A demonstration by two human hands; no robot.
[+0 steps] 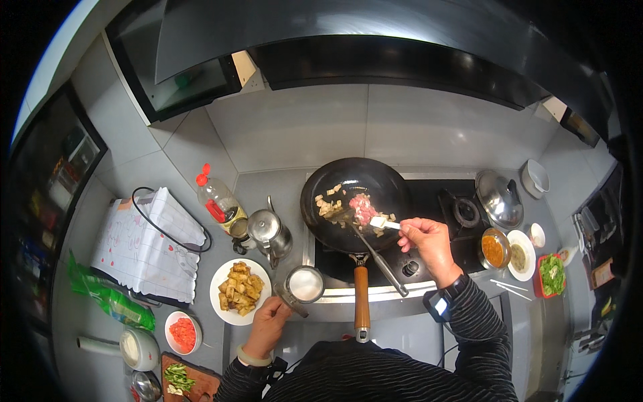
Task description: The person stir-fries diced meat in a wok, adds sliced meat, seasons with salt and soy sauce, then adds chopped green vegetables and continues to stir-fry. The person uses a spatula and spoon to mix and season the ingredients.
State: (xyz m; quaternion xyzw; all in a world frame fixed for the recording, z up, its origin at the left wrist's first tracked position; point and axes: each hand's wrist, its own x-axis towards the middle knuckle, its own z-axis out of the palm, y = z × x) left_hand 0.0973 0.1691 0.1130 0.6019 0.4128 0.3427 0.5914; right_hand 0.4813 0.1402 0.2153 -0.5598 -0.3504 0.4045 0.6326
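Observation:
Between the thumb and fingers of my right hand (428,247) is a small white spoon (387,223), held over the wok. The black wok (314,228) sits on the stove with its wooden handle (361,296) towards me. Pinkish raw meat (362,208) and pale chopped pieces (326,206) lie inside it. A metal spatula (381,265) leans across the near rim, its blade in the food. My left hand (267,322) grips a jar of white granules (305,284) by its lid side, just left of the wok handle. Its fingers partly hide the lid.
Left of the stove stand a plate of browned cubes (240,292), a metal pot (269,233), an oil bottle (217,198), a bowl of chopped red food (183,333) and a cutting board (203,379). On the right are a domed lid (499,200) and a red container of greens (551,275).

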